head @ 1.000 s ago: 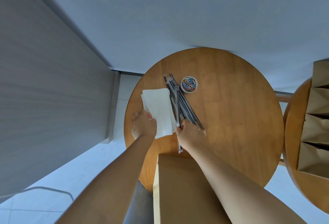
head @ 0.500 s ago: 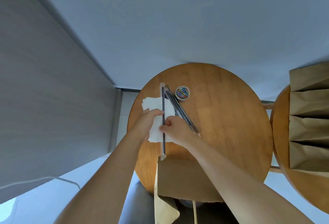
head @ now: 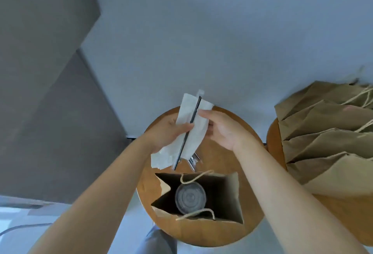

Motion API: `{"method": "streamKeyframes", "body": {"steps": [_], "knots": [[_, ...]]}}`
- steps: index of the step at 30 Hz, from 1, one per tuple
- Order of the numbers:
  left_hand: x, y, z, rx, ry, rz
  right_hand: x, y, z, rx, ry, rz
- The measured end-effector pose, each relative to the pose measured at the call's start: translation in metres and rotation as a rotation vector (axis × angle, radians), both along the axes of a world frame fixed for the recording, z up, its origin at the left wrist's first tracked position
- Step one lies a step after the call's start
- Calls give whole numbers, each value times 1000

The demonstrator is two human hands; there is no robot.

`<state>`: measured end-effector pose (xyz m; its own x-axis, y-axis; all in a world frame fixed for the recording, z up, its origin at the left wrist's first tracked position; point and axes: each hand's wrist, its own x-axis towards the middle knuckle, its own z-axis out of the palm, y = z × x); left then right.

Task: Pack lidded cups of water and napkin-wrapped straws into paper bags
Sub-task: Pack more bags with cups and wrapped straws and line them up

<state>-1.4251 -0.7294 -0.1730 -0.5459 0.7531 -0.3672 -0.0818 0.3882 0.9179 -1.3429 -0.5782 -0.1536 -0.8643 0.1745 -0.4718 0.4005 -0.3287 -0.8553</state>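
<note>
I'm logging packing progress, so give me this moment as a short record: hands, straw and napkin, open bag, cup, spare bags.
left hand: holds the napkin, thumb pressing the straw onto it
right hand: pinches the napkin's right edge
wrap: not yet rolled; the straw lies bare on the napkin
open bag: upright on the round table
lidded cup: inside the open bag
spare bags: lying overlapped on the neighbouring table
</note>
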Motion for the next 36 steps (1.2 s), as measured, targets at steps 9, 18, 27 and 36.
{"method": "streamKeyframes", "body": {"steps": [9,18,27,36], "knots": [[70,18,65,194,340,0,68,-10,60,430,231,-329],[102,-31,0,-313,458,201,139,-13,57,846,146,-290],[111,-48,-20,-366,469,148,162,-41,-35,1090,-139,78],[71,-48,-38,-344,423,240,124,-25,-36,1046,-121,-10]]}}
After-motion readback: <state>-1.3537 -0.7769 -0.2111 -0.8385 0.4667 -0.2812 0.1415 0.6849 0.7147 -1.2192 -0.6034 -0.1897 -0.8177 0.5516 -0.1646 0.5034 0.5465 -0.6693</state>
